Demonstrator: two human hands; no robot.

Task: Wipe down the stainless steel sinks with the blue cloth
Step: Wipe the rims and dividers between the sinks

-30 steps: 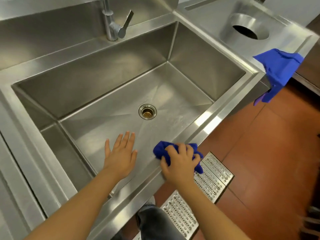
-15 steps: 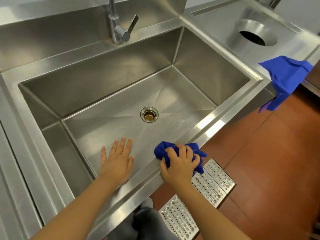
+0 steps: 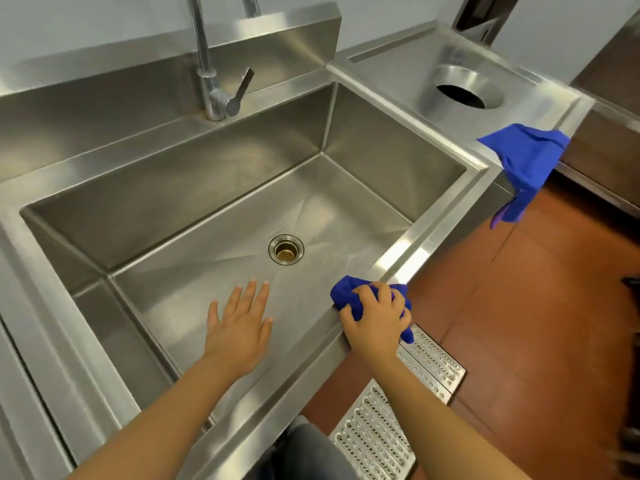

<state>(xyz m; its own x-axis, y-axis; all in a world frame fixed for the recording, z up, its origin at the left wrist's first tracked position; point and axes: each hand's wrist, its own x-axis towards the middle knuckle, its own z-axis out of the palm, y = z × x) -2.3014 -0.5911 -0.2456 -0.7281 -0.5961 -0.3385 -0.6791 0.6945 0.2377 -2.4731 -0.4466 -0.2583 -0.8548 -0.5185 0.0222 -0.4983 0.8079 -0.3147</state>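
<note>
— Two hands logged?
— Yes. Right hand [image 3: 375,320] is curled round the blue cloth [image 3: 348,295], which is pressed on the sink's [image 3: 426,251] front rim. Left hand [image 3: 239,327] is held flat, fingers spread, over its floor.
— Handling of the cloth?
— Judged soft, light, easily wadded. Best kept bunched in the palm, so a broad pad is offered to the slick steel.

We saw a tap [image 3: 215,105] at the back, its lever tilted up to the right. In the counter [image 3: 391,74] on the right was a round hole [image 3: 460,95]. A blue rag [image 3: 526,157] hung over its corner. Perforated grates [image 3: 434,367] lay on the red floor [image 3: 519,323].
</note>
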